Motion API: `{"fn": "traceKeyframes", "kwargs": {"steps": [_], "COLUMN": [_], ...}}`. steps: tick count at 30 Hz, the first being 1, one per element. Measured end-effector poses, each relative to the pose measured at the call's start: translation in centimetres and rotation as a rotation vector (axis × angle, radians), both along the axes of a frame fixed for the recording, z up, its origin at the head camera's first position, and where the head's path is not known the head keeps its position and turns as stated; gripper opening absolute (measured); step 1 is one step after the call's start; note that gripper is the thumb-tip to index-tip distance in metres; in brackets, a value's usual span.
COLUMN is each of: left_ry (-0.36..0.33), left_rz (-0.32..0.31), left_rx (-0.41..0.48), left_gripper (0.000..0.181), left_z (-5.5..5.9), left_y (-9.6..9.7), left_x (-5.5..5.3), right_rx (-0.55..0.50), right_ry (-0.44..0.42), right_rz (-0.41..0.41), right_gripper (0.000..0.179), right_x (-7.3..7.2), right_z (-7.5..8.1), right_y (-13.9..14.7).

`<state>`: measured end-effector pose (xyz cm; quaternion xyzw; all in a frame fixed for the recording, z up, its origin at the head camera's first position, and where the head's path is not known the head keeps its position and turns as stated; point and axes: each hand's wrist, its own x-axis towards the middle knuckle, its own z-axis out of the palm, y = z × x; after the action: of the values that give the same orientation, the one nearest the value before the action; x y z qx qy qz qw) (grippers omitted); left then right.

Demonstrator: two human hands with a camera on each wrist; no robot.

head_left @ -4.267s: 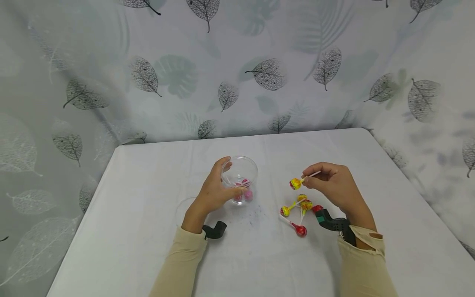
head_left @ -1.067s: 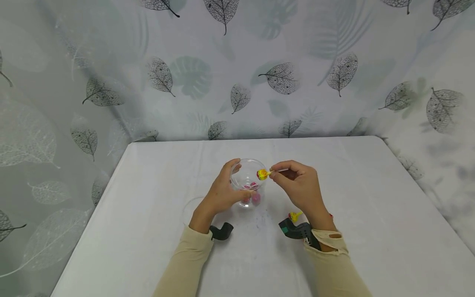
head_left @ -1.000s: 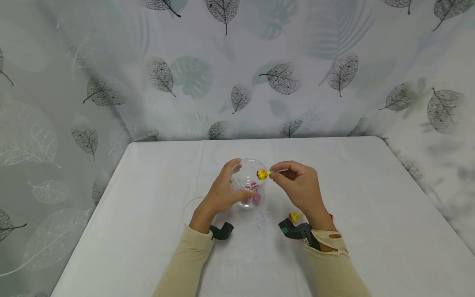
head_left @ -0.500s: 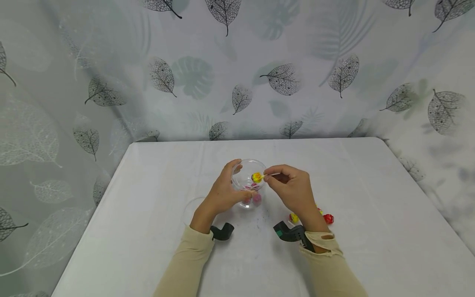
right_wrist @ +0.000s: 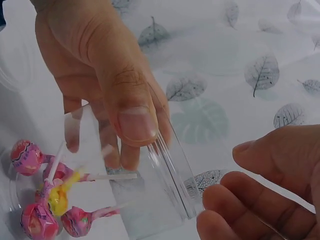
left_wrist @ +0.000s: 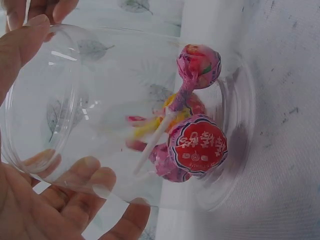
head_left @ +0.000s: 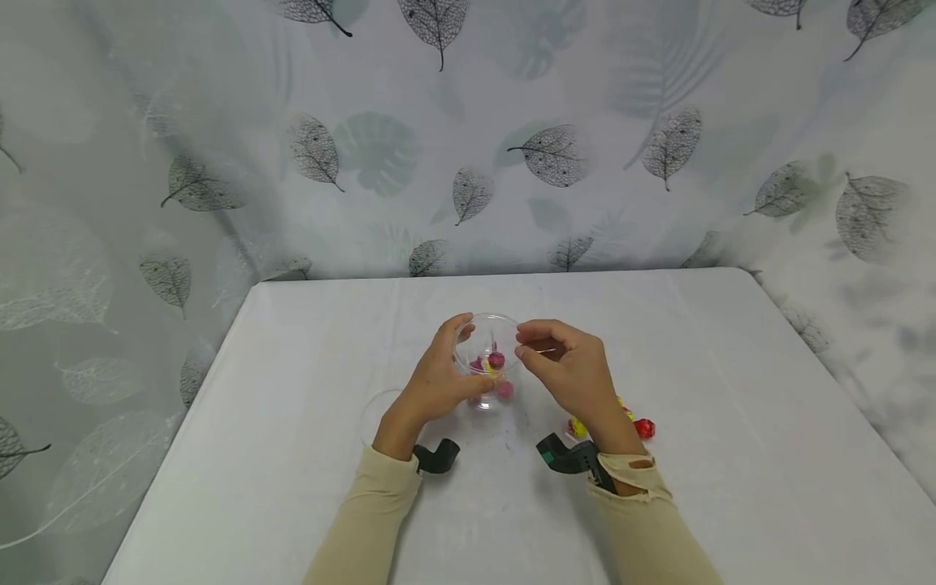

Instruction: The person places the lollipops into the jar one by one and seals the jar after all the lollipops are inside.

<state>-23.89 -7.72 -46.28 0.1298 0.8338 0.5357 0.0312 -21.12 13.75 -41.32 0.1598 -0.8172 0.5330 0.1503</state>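
My left hand (head_left: 436, 378) grips a clear plastic jar (head_left: 491, 327), fingers and thumb round its upper part. The jar stands on the table with its mouth up. Several pink-wrapped lollipops (left_wrist: 197, 145) lie at its bottom, with a blurred yellow lollipop (right_wrist: 59, 200) among them. My right hand (head_left: 570, 370) is just right of the jar's rim. In the right wrist view its thumb and loosely bent fingers (right_wrist: 225, 197) stand apart with nothing between them. Behind the right wrist, a red lollipop (head_left: 644, 428) and a yellow-wrapped lollipop (head_left: 578, 427) lie on the table, partly hidden.
A clear round lid (head_left: 369, 414) lies on the white-covered table (head_left: 292, 487), partly behind my left wrist. Leaf-printed fabric (head_left: 468, 122) hangs around the table's back and sides. A black camera mount (head_left: 437, 457) juts from each wrist.
My right hand has come left from the lollipop pile to the jar with a yellow lollipop and let it go inside. My left hand has kept its grip on the jar.
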Motion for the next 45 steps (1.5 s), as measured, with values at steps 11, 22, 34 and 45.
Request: {"fn": "traceKeyframes", "kwargs": {"steps": [11, 22, 34, 45], "left_ry": [-0.015, 0.003, 0.039, 0.031], "left_rz": [0.021, 0.012, -0.024, -0.046], "left_rx": [-0.011, 0.032, 0.029, 0.013], "left_gripper": [0.105, 0.107, 0.105, 0.102], "left_z": [0.2, 0.5, -0.1, -0.1], "left_y": [-0.1, -1.2, -0.6, 0.1], "left_x": [0.0, -0.3, -0.6, -0.3], "right_rx": [0.061, 0.082, 0.145, 0.284], "right_ry": [0.018, -0.016, -0.080, -0.190], "right_rz": [-0.031, -0.071, -0.159, -0.217], "right_gripper": [0.023, 0.023, 0.023, 0.025], "right_x": [-0.2, -0.6, 0.6, 1.8], "right_z": [0.4, 0.1, -1.4, -2.8], "right_y": [1.3, 3.6, 7.6, 10.1]}}
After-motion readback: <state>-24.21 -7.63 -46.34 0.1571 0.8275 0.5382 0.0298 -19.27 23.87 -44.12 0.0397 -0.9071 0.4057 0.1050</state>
